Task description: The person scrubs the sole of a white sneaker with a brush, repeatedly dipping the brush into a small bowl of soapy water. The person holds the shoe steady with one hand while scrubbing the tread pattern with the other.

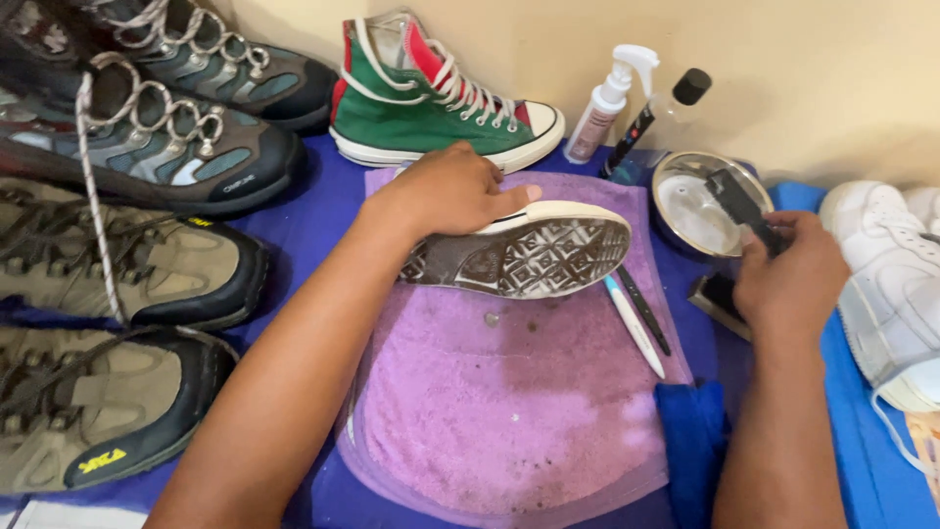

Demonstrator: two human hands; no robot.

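Observation:
My left hand (446, 191) presses down on a sneaker (534, 253) lying on its side on a purple towel (490, 402), its patterned dirty sole facing me. My right hand (788, 269) grips a dark brush (741, 204) and holds it over a round metal bowl (685, 211) at the right. The matching green and red high-top sneaker (436, 103) stands upright behind the towel.
Several hiking boots (147, 147) line the left side on the blue cloth. A spray bottle (607, 103) and a clear bottle with black cap (676, 98) stand by the wall. Two thin tools (636, 318) lie on the towel, a blue rag (695, 431) near me, white sneakers (886, 284) at right.

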